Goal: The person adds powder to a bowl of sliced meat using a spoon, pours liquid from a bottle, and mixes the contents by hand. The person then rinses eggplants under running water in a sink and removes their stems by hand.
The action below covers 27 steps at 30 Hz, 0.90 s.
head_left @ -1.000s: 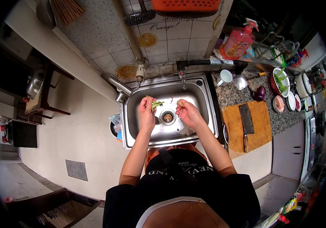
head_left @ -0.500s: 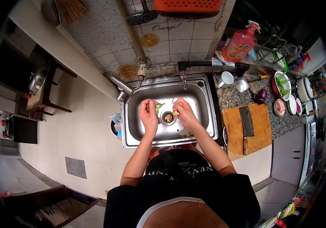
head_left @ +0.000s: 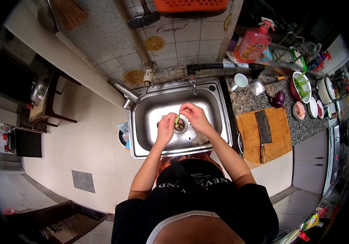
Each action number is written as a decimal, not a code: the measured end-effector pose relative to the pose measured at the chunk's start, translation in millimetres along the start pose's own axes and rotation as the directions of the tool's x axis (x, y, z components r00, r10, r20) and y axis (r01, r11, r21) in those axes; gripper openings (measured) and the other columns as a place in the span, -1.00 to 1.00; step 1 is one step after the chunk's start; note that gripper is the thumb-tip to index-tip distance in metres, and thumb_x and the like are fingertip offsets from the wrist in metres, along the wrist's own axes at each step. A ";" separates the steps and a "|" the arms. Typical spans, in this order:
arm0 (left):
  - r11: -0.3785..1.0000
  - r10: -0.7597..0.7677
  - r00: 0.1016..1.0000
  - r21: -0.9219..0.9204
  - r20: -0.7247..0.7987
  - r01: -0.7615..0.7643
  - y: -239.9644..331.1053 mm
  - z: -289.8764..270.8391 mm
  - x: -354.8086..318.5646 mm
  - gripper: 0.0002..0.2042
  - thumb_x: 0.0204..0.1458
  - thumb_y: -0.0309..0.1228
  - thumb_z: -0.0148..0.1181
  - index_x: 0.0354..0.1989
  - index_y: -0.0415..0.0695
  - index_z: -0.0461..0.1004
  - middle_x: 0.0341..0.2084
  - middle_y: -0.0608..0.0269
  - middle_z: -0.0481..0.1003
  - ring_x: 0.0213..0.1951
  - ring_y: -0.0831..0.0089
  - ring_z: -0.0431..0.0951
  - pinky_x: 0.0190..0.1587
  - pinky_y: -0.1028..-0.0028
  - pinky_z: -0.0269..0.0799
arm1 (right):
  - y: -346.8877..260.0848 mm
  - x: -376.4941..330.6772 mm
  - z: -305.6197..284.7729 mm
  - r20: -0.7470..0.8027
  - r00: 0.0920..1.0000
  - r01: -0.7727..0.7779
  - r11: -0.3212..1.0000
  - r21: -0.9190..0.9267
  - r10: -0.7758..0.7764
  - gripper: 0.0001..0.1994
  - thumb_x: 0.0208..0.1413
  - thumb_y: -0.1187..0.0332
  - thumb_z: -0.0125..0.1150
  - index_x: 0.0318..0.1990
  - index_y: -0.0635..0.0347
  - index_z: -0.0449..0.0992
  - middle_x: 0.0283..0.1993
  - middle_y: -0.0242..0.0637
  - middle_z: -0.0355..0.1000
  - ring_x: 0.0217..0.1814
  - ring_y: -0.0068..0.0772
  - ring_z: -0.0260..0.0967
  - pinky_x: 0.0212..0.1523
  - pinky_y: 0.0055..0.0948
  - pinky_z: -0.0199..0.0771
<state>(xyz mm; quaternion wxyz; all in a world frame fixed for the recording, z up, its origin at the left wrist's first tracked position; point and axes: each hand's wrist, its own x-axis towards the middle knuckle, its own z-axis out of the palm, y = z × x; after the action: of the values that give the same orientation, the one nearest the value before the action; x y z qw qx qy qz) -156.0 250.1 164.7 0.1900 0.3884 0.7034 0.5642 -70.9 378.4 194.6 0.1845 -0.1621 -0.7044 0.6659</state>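
Over the steel sink [head_left: 143, 106], my two hands meet around a slim green pepper [head_left: 177, 119]. My left hand [head_left: 167, 127] grips it from the left with curled fingers. The fingertips of my right hand [head_left: 195, 116] pinch at its upper end. Its lower end and most of its body are hidden by my fingers. Right below lies the drain [head_left: 179, 127], with small brownish scraps in it. Pale, peel-like bits [head_left: 200, 140] rest on the basin floor by my right wrist.
A faucet [head_left: 193, 83] juts over the sink's back edge. On the right counter, a cleaver [head_left: 264, 128] lies across a wooden cutting board [head_left: 245, 134]. Beyond are a mug [head_left: 239, 82], a ladle [head_left: 257, 86], a purple onion [head_left: 277, 99] and a basket of green peppers [head_left: 302, 86].
My hands were apart and have come together over the drain. The right hand held a small pale piece; now its fingertips are at the green pepper. The view has shifted slightly.
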 end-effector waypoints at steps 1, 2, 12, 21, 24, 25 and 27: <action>0.943 -0.162 0.983 -0.281 0.083 0.179 7.4 0.6 1.8 -0.77 0.09 -0.33 -0.14 -0.45 -0.21 0.38 -0.61 0.39 0.40 -0.53 0.69 0.34 -0.43 0.67 0.24 | -0.1 2.4 -3.9 0.018 0.998 0.054 0.997 -0.056 -0.053 -0.92 -0.05 0.44 0.07 -0.38 0.22 0.37 -0.47 -0.46 0.28 -0.51 -0.70 0.18 -0.52 -0.69 0.18; 0.930 -0.187 0.974 -0.296 0.130 0.218 13.2 -1.1 3.9 -0.77 0.09 -0.33 -0.13 -0.45 -0.21 0.38 -0.60 0.39 0.40 -0.52 0.69 0.34 -0.43 0.68 0.24 | -0.1 4.3 -6.9 0.038 0.994 0.109 0.988 -0.110 -0.105 -0.91 -0.05 0.43 0.07 -0.37 0.22 0.37 -0.46 -0.46 0.29 -0.50 -0.70 0.18 -0.52 -0.68 0.18; 0.707 -0.110 0.877 -0.584 0.467 0.399 30.6 -18.1 4.0 -0.79 0.05 -0.35 -0.07 -0.50 -0.22 0.40 -0.56 0.36 0.36 -0.47 0.64 0.30 -0.33 0.65 0.20 | -16.0 -1.5 -19.5 0.501 0.855 -0.420 0.743 0.521 0.132 -0.89 0.01 0.40 0.03 -0.38 0.27 0.36 -0.49 -0.30 0.35 -0.56 -0.74 0.17 -0.63 -0.84 0.06; 0.868 -0.106 0.857 -0.374 0.505 0.328 42.8 -27.8 6.2 -0.84 0.00 -0.43 -0.03 -0.50 -0.26 0.42 -0.57 0.35 0.38 -0.48 0.63 0.32 -0.37 0.62 0.24 | -11.0 -11.0 -12.4 0.538 0.828 -0.521 0.572 0.633 0.159 -0.91 0.03 0.41 0.01 -0.34 0.19 0.29 -0.51 -0.39 0.26 -0.59 -0.75 0.09 -0.64 -0.82 -0.02; 0.901 -0.105 0.854 -0.315 0.509 0.299 42.4 -30.6 5.0 -0.84 0.00 -0.44 -0.02 -0.48 -0.27 0.42 -0.56 0.35 0.39 -0.47 0.64 0.32 -0.35 0.63 0.25 | -5.6 -14.7 -9.8 0.575 0.804 -0.565 0.491 0.663 0.148 -0.91 0.03 0.41 0.01 -0.33 0.15 0.26 -0.54 -0.46 0.20 -0.61 -0.76 0.05 -0.64 -0.82 -0.03; 0.909 -0.110 0.854 -0.296 0.509 0.294 41.5 -31.5 4.5 -0.85 -0.01 -0.44 -0.02 -0.47 -0.27 0.42 -0.55 0.35 0.39 -0.46 0.64 0.32 -0.35 0.64 0.24 | -2.6 -14.6 -8.9 0.576 0.798 -0.580 0.483 0.656 0.176 -0.91 0.03 0.41 0.01 -0.33 0.15 0.26 -0.53 -0.47 0.20 -0.61 -0.76 0.05 -0.64 -0.81 -0.03; 0.921 -0.124 0.874 -0.273 0.470 0.278 38.9 -29.9 2.9 -0.86 -0.01 -0.45 -0.02 -0.48 -0.26 0.42 -0.56 0.36 0.38 -0.47 0.66 0.31 -0.36 0.65 0.24 | 4.5 -14.5 -7.3 0.575 0.785 -0.608 0.466 0.643 0.231 -0.92 0.04 0.41 0.00 -0.33 0.14 0.26 -0.53 -0.49 0.19 -0.62 -0.76 0.04 -0.64 -0.80 -0.03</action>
<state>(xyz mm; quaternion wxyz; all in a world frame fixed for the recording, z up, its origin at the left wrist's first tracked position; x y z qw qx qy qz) -166.0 235.4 210.5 0.4664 0.3929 0.5731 0.5475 -54.7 378.2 189.8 -0.0894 -0.0904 -0.2821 0.9509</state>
